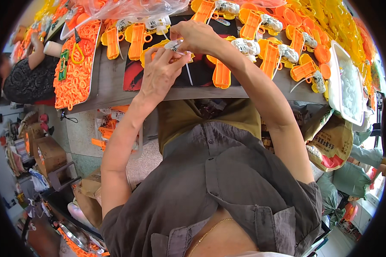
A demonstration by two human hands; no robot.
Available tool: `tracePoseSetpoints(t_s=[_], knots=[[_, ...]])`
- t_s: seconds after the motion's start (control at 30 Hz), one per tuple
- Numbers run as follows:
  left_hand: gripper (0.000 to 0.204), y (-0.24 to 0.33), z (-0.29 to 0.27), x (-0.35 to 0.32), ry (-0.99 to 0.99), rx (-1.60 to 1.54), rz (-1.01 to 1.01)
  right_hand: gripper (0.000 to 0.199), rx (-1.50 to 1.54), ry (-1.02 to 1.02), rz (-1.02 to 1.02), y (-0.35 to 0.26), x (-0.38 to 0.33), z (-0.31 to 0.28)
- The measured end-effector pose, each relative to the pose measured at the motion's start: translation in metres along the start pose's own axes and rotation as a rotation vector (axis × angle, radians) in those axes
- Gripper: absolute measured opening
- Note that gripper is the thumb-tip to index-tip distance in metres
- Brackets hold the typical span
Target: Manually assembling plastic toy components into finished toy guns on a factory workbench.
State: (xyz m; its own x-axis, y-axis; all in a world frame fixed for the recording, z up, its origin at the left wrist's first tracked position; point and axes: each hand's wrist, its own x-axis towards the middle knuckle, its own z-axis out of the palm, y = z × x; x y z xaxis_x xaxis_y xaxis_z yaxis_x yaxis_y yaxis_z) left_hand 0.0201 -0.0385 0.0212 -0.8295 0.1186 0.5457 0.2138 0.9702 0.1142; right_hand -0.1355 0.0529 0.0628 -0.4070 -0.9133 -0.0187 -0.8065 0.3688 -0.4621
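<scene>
**Both hands closed on one small white part above the dark mat**

Left hand [161,73] and right hand [197,36] raised over the near edge of the table [116,90], fingertips meeting. Pinched between them: a small white part [174,45], pale and partly see-through, held above the dark mat [201,70]. Left fingers curled in from below, right fingers gripping from above and to the right. Neither hand spread; neither flat on the table.

Part sitting directly between the hands, long axis roughly left to right with a slight tilt. Right hand covering more of it; left hand gripping the nearer end. Thin white stick [188,73] running down from the hands across the mat; attachment to the part not clear.

Row of orange toy bodies [222,73] just beyond and to both sides. Tray of orange rings [75,81] well to the left, with yellow-handled scissors [78,47] on top. White tub [351,85] at far right.

Exact shape of the part hidden by fingers. Contact points too small to make out. Another person's arm [37,47] at upper left, cut off by the rim.
</scene>
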Motion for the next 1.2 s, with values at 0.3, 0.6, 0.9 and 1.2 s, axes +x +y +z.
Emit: tracePoseSetpoints(t_s=[0.3, 0.6, 0.9, 1.2], knots=[[0.030, 0.008, 0.001, -0.021, 0.218, 0.026, -0.134, 0.040, 0.006, 0.065, -0.035, 0.007, 0.001, 0.014], [0.029, 0.007, -0.011, -0.016, 0.018, 0.194, -0.162, 0.039, 0.024, 0.031, -0.037, 0.001, -0.004, 0.005], [0.027, -0.024, -0.026, -0.033, 0.342, -0.188, -0.573, 0.054, 0.066, 0.125, -0.112, 0.005, -0.021, 0.020], [0.076, -0.145, 0.001, -0.048, 0.135, 0.283, -0.804, 0.078, -0.081, 0.163, -0.303, -0.011, -0.029, 0.054]])
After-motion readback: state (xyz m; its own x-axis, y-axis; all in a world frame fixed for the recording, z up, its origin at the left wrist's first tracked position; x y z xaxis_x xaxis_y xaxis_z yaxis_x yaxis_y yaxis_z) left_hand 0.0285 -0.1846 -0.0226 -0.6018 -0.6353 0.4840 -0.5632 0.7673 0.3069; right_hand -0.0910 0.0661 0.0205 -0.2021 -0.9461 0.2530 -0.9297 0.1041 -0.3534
